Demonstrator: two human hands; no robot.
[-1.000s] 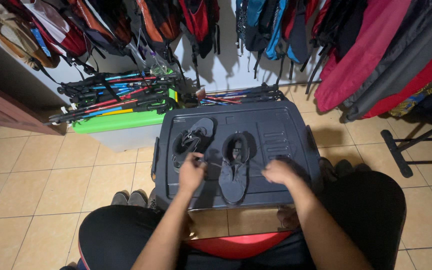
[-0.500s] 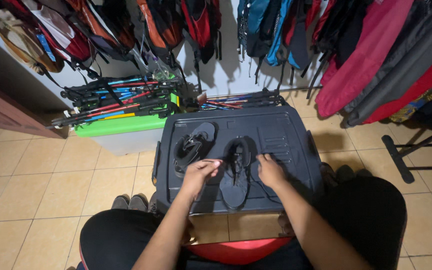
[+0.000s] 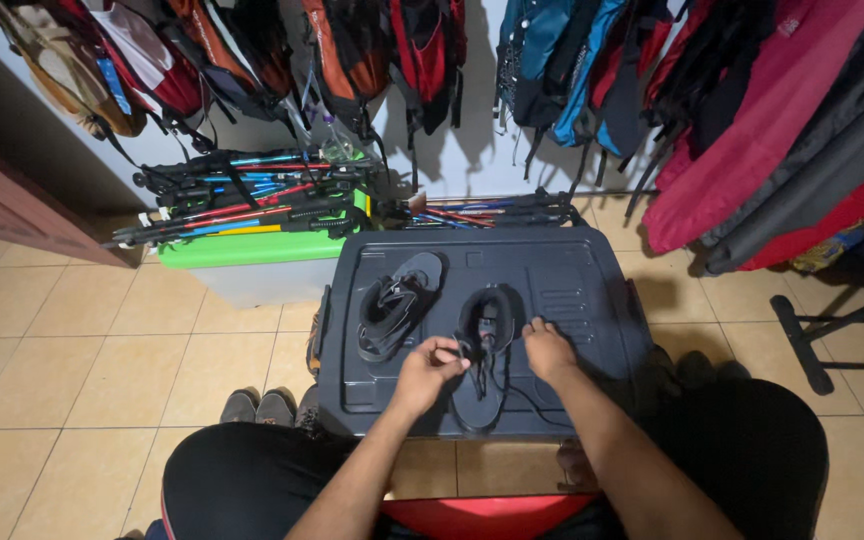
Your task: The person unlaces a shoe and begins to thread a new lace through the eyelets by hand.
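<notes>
Nearest the camera, across the person's lap, lies a red board or cushion edge (image 3: 472, 518), with dark trousers to either side. Just beyond, both forearms reach onto the dark grey plastic lid (image 3: 592, 290) of a storage bin, a moulded, ribbed, matt surface with rounded corners. On it sits the right-hand sandal (image 3: 485, 352), a black strapped sandal lying sole down, toe toward the person, its webbing straps and thin cord loose over the footbed. The left hand (image 3: 425, 372) has its fingers curled narrow, pinching a strap or cord at the sandal's left edge. The right hand (image 3: 549, 349) rests fingertips down on the sandal's right side, fingers bent and close together; whether it grips anything I cannot tell. Compared with half a second ago, both hands have drawn in tighter to the sandal and the right one has moved closer to its heel end. Beside it, to the left and tilted, lies the second sandal (image 3: 397, 303), untouched and in the same place. On the tiled floor left of the bin stand grey shoes (image 3: 259, 406). Farther off, a green-lidded box (image 3: 252, 250) carries a bundle of trekking poles (image 3: 242, 195). Against the white wall hang backpacks (image 3: 352, 50) and red and grey fabric bags (image 3: 782, 130).
</notes>
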